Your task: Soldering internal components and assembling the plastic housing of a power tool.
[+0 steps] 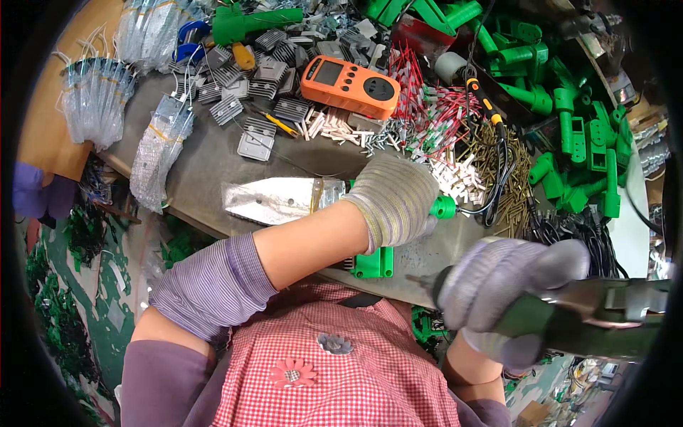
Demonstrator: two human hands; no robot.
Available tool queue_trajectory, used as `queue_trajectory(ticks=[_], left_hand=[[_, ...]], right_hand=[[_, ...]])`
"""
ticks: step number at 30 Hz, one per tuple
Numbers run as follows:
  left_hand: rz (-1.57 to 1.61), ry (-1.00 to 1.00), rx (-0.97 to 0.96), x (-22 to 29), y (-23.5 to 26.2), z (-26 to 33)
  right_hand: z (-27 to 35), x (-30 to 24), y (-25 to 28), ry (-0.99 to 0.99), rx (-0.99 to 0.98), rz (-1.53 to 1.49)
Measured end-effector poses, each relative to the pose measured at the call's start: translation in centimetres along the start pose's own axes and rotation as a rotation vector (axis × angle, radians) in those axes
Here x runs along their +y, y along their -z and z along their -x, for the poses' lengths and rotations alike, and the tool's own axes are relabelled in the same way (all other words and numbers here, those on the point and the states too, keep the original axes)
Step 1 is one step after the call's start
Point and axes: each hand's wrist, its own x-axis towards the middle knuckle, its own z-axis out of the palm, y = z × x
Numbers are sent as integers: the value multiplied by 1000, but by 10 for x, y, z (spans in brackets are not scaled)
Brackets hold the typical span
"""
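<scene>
Two gloved hands — left, right — amid green parts.

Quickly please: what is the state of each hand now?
Left hand: closed on the green plastic tool with flat silver metal plate.
Right hand: closed around the dark green handled power tool.

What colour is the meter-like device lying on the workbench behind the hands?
Orange, with a grey screen and dark buttons: the meter-like device shows best in the head view.

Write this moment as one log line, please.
left hand: on green tool | right hand: grips green power tool | bench: cluttered
</scene>
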Motion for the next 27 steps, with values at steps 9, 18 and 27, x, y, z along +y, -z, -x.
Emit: queue_trajectory(ticks=[9, 18, 27], left_hand=[[-51, 35, 61, 2, -10, 2], [-21, 36, 87, 4, -11, 1], [-68, 57, 166, 7, -16, 4]], right_hand=[[24, -1, -57, -543, 487, 240], [11, 25, -34, -186, 214, 185], [15, 22, -61, -212, 431, 386]])
